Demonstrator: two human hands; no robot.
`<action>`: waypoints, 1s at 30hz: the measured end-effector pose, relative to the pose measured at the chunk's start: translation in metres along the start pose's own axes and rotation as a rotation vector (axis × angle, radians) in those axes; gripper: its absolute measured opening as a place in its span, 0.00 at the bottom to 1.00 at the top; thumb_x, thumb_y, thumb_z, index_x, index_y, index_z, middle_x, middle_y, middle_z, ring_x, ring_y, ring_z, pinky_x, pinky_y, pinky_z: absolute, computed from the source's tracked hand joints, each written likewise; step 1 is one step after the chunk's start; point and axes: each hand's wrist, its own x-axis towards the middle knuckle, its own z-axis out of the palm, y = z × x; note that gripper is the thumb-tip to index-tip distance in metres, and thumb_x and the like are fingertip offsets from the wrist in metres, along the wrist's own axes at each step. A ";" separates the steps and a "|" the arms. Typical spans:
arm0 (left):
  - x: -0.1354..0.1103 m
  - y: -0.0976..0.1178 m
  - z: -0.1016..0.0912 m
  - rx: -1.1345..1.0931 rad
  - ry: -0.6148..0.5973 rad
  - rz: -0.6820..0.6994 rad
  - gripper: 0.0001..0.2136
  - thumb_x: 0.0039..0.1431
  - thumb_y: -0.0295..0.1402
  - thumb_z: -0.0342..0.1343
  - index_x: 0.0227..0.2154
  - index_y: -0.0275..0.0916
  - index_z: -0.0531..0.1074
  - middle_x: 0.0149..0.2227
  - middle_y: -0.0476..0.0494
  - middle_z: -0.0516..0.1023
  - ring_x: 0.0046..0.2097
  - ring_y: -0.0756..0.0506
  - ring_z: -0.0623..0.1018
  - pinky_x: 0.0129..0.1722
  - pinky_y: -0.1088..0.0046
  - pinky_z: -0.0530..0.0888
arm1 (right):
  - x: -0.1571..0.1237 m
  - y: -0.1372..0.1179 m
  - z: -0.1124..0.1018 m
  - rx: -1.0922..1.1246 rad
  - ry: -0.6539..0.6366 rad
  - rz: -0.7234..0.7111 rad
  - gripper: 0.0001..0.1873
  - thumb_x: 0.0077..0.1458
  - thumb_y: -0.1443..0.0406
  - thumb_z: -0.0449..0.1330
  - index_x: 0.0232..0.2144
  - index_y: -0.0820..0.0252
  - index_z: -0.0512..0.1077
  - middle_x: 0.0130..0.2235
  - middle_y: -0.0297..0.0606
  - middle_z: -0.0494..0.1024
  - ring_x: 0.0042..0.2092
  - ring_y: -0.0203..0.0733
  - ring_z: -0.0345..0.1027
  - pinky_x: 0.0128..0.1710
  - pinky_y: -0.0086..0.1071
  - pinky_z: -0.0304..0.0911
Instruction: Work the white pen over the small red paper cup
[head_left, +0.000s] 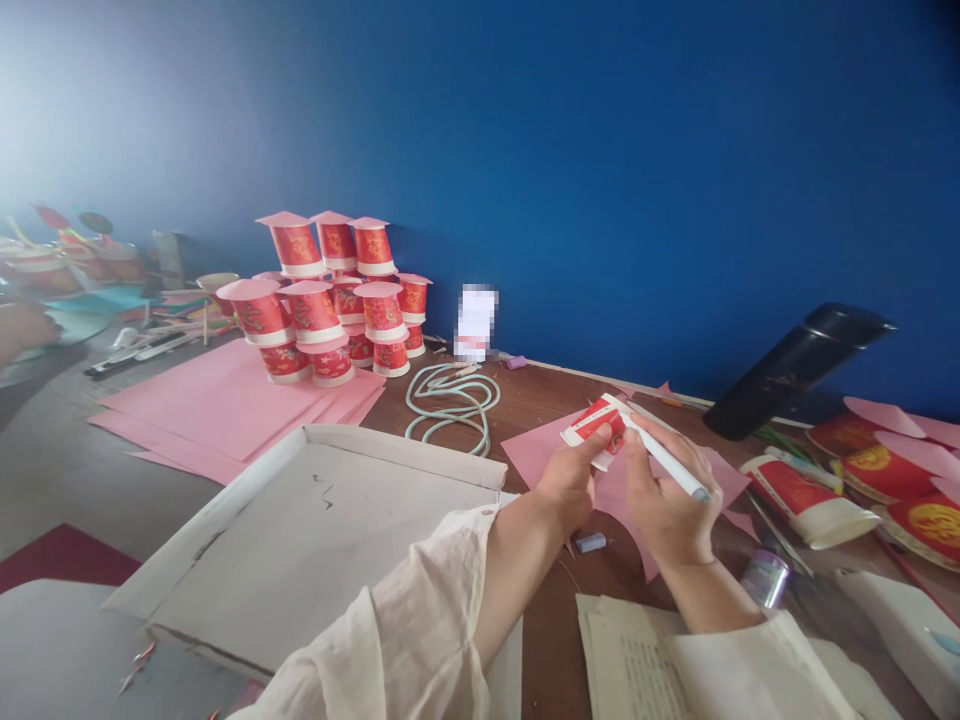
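My left hand [568, 484] is closed on a red paper cup with white edges [589, 428], its thumb lying across the front. Part of the cup is covered by my fingers. A white marker pen [667, 462] is gripped in my right hand [679, 510], slanting up with its upper-left end at the cup's side. Whether the tip touches the cup, I cannot tell. Beneath both hands lies cut pink paper [536, 447]. A small lilac-grey cap [591, 542] rests on the table below my left hand.
Stacked red paper cups with pink tops [311, 312] stand at the back left near pink sheets [202, 400]. A white cardboard tray [300, 530] lies in front, a coiled cable [454, 400] behind. A black flask [795, 370] leans at the blue wall; another person's hand [26, 330] shows far left.
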 end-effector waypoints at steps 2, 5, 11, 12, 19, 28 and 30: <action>0.000 0.000 0.000 -0.003 0.004 0.000 0.15 0.42 0.34 0.67 0.36 0.36 0.78 0.42 0.39 0.79 0.53 0.38 0.73 0.57 0.63 0.63 | 0.000 0.000 0.000 0.000 -0.002 0.000 0.13 0.56 0.62 0.56 0.42 0.59 0.74 0.40 0.41 0.80 0.41 0.43 0.73 0.45 0.37 0.66; 0.000 0.001 0.000 -0.005 0.027 -0.005 0.15 0.41 0.34 0.68 0.35 0.36 0.78 0.41 0.40 0.80 0.53 0.38 0.73 0.57 0.63 0.62 | 0.000 0.000 0.000 -0.006 0.002 -0.001 0.13 0.56 0.63 0.56 0.42 0.60 0.74 0.40 0.42 0.80 0.41 0.43 0.73 0.45 0.38 0.66; 0.000 0.001 0.000 -0.018 0.035 -0.013 0.16 0.41 0.35 0.68 0.36 0.35 0.78 0.40 0.39 0.80 0.52 0.39 0.74 0.57 0.64 0.63 | 0.000 -0.001 0.001 -0.018 0.020 -0.014 0.13 0.56 0.63 0.56 0.42 0.60 0.75 0.40 0.42 0.80 0.41 0.43 0.73 0.45 0.38 0.66; 0.000 0.001 0.000 -0.021 0.039 -0.010 0.16 0.41 0.34 0.68 0.35 0.35 0.78 0.40 0.40 0.80 0.51 0.39 0.74 0.57 0.65 0.63 | 0.000 -0.001 0.001 -0.017 0.025 -0.015 0.12 0.55 0.63 0.57 0.41 0.60 0.75 0.40 0.42 0.80 0.40 0.43 0.74 0.45 0.38 0.66; 0.001 0.001 0.000 -0.041 0.061 -0.011 0.12 0.45 0.33 0.66 0.34 0.36 0.78 0.39 0.41 0.80 0.52 0.40 0.74 0.56 0.66 0.64 | 0.000 -0.002 0.000 -0.013 0.033 -0.028 0.12 0.55 0.65 0.57 0.41 0.60 0.75 0.39 0.41 0.80 0.39 0.42 0.74 0.45 0.37 0.66; 0.001 0.003 0.001 -0.071 0.090 -0.022 0.12 0.45 0.33 0.65 0.34 0.36 0.77 0.40 0.40 0.80 0.52 0.41 0.74 0.56 0.68 0.64 | 0.001 -0.003 0.000 -0.025 0.023 -0.023 0.11 0.55 0.65 0.57 0.41 0.59 0.75 0.39 0.40 0.80 0.40 0.42 0.74 0.46 0.37 0.66; 0.001 0.004 0.002 -0.076 0.095 -0.024 0.11 0.45 0.32 0.65 0.34 0.36 0.77 0.41 0.40 0.80 0.52 0.41 0.74 0.56 0.68 0.64 | 0.001 -0.003 0.000 -0.029 0.021 -0.024 0.11 0.55 0.65 0.57 0.41 0.59 0.75 0.39 0.40 0.80 0.39 0.42 0.74 0.45 0.37 0.66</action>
